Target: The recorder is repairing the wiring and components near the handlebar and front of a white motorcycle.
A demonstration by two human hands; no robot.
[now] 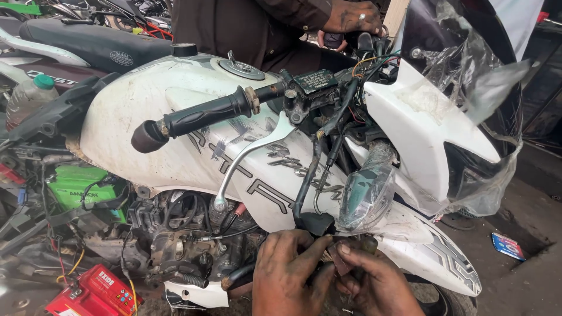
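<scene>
Item: white motorcycle (175, 111), wiring work at lower front in hand; left hand (290, 275) and right hand (374, 284) both pinched narrow on a small dark connector (345, 248) just below the turn-signal lens (366, 193); next move, by judgement, calls for fine fingertip alignment.

Both hands sit low at the bottom edge of the head view, close together and touching, grimy with dark grease. The left hand (290, 275) is knuckles up, fingers curled downward. The right hand (372, 281) lies just beside it, thumb and forefinger pinched together, its other 3 fingers bent under the palm.
</scene>
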